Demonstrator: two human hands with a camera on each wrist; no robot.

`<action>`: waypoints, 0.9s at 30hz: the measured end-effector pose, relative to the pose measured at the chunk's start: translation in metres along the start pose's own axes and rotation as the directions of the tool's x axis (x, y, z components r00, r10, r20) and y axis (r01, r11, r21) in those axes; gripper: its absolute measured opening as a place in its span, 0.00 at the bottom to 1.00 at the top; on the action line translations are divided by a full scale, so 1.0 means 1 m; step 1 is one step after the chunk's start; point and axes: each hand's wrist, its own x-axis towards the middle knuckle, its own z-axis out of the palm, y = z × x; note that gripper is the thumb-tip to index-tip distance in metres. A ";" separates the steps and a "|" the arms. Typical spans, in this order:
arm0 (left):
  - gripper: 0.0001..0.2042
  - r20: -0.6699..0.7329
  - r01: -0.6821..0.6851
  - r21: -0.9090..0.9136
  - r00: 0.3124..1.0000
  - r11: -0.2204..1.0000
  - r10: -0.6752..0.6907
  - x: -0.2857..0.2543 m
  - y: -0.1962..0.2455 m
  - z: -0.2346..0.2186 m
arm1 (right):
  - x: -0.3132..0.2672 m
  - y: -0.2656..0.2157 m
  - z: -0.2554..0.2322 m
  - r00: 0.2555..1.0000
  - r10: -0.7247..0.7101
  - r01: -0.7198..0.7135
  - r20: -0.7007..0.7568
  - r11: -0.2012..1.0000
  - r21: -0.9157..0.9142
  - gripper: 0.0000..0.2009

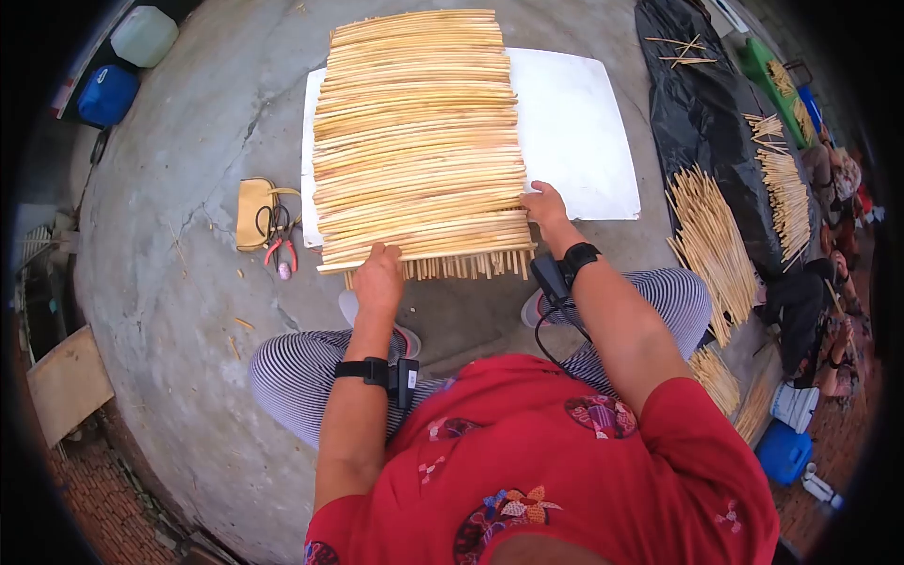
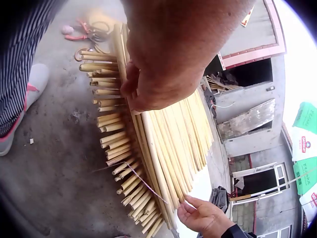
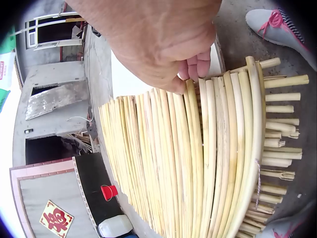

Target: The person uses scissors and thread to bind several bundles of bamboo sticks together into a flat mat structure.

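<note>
A mat-like layer of pale straw-coloured stalks (image 1: 419,141) lies side by side, with more stalks (image 2: 116,141) crosswise beneath, their cut ends jutting out at the near edge. My left hand (image 1: 379,281) grips that near edge, fingers curled over the outermost stalks in the left wrist view. At the right ends of the layer, my right hand (image 1: 548,209) pinches a stalk end between thumb and fingers; its fingertips (image 3: 200,67) partly go under the ends. A thin twisted string (image 2: 143,182) hangs across the near edge. Under the layer is a white board (image 1: 574,132).
Red-handled pliers (image 1: 280,250) and a tan pouch (image 1: 254,215) lie on the concrete at left. To the right, bundles of stalks (image 1: 711,245) rest by black plastic sheeting (image 1: 664,94). Blue and white jugs (image 1: 108,94) stand far left. Other people sit at the far right.
</note>
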 end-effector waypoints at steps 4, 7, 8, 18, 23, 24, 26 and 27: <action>0.05 -0.031 -0.035 -0.007 0.999 0.999 0.035 -0.002 -0.003 0.003 | -0.039 -0.018 -0.018 0.991 0.120 -0.125 0.057 0.987 0.105 0.21; 0.05 -0.063 -0.042 -0.072 0.997 0.997 0.037 -0.006 -0.002 0.000 | -0.083 -0.041 -0.033 0.808 0.368 -0.416 0.460 0.909 0.005 0.16; 0.05 -0.067 -0.041 -0.065 0.997 0.997 0.037 -0.008 -0.003 0.001 | -0.097 -0.046 -0.035 0.686 0.437 -0.462 0.581 0.879 -0.115 0.14; 0.06 -0.109 -0.033 -0.068 0.994 0.997 0.025 -0.013 -0.004 -0.005 | -0.156 -0.012 0.018 0.738 0.253 -0.608 0.626 0.651 0.454 0.28; 0.07 -0.126 -0.044 -0.095 0.992 0.995 0.032 -0.015 0.001 -0.009 | -0.155 -0.009 0.037 0.695 0.165 -0.658 0.700 0.539 0.526 0.12; 0.07 -0.128 -0.046 -0.098 0.991 0.994 0.033 -0.015 0.000 -0.006 | -0.156 -0.011 0.040 0.697 0.144 -0.644 0.702 0.557 0.524 0.09; 0.07 -0.127 -0.040 -0.096 0.992 0.995 0.028 -0.016 -0.004 -0.003 | -0.162 -0.013 0.042 0.723 0.133 -0.586 0.678 0.639 0.498 0.07; 0.07 -0.125 -0.036 -0.093 0.992 0.995 0.025 -0.018 -0.003 -0.003 | -0.166 -0.016 0.040 0.708 0.109 -0.588 0.697 0.637 0.498 0.07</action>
